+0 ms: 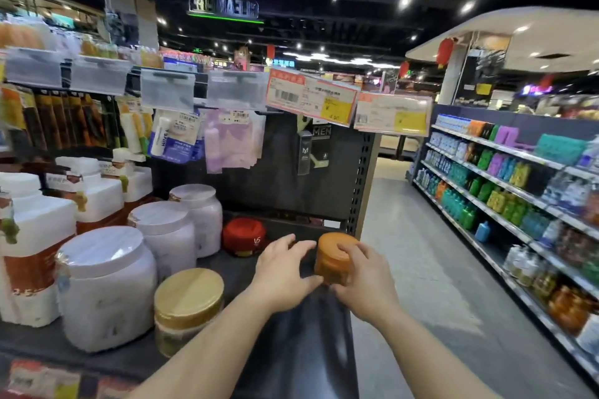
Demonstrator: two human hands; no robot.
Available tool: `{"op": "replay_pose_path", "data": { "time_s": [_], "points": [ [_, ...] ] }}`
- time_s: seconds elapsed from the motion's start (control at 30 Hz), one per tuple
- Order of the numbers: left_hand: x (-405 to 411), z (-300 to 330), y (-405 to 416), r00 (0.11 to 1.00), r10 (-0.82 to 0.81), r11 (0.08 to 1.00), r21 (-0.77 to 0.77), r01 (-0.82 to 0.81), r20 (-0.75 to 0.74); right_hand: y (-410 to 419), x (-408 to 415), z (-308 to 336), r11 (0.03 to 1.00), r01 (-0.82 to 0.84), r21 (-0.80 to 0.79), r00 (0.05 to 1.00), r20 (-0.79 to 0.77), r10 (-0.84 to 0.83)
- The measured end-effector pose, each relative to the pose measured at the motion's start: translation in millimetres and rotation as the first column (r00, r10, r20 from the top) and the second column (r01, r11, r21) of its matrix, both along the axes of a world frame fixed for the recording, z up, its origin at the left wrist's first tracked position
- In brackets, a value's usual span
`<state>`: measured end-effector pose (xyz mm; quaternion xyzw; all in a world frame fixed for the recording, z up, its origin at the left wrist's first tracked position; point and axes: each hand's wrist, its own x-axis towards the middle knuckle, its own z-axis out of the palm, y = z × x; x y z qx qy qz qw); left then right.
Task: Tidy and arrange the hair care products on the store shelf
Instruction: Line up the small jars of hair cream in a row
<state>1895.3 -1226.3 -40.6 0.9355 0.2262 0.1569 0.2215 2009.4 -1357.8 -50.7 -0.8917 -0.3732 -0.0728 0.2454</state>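
Note:
An orange-brown jar (pixel 330 256) stands near the right end of the dark shelf (pixel 291 334). My right hand (pixel 363 278) grips it, fingers curled over the lid and side. My left hand (pixel 285 269) reaches in from the left with spread fingers, its thumb near the jar's lower left; contact is unclear. A red jar (pixel 243 236) sits behind and to the left. A gold-lidded jar (pixel 188 304) stands at the shelf front. Beside it are three large pale tubs with white lids (pixel 107 288).
White and brown jugs (pixel 32 236) fill the shelf's left. Hanging packets (pixel 227 139) and price tags (pixel 311 95) hang above the shelf. To the right runs a grey aisle floor (pixel 421 269), then long shelves of coloured bottles (pixel 505 197).

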Motion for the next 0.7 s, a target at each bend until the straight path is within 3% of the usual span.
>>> {"op": "replay_pose_path", "data": {
  "time_s": [0.17,0.4,0.7],
  "points": [
    [48.0,0.5,-3.9,0.994,0.029,0.997,0.073,-0.021,-0.109,-9.1,49.9,-1.4,0.999,0.008,-0.044,0.99,-0.138,-0.014],
    [81.4,8.1,-5.0,0.948,0.039,0.986,0.167,0.015,-0.317,4.8,92.5,-3.0,0.971,-0.229,-0.075,0.912,-0.364,0.187],
    [16.8,20.2,11.8,0.93,0.083,0.976,0.22,-0.003,-0.359,31.7,43.4,-1.4,0.914,-0.404,-0.025,0.857,-0.361,0.369]
  ]
}}
